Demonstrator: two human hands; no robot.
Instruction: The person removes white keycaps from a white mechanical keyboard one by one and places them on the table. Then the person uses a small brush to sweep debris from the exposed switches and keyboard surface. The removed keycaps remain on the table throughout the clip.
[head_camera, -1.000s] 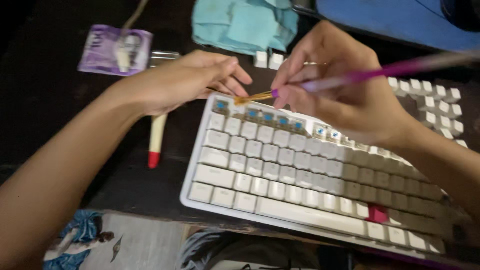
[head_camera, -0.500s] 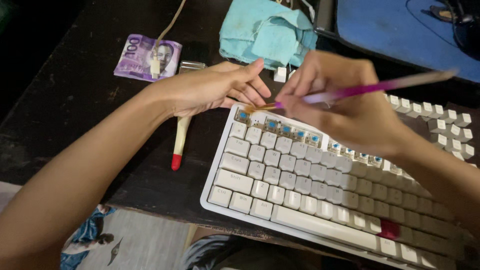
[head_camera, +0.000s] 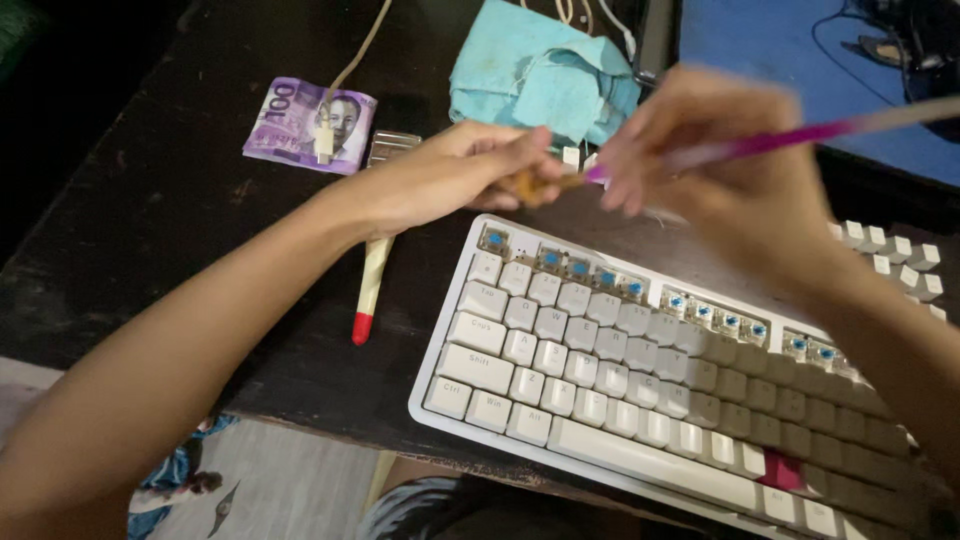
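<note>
A: Our right hand (head_camera: 740, 190) pinches the slim purple-handled brush (head_camera: 790, 135), handle running up-right, bristles pointing left.
B: Left hand (head_camera: 455, 175) closes fingertips on those bristles, above the white keyboard (head_camera: 600, 380) on the desk (head_camera: 180, 220).

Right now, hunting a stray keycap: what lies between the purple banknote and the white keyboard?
Head view: a cream stick with red tip and the left hand.
</note>
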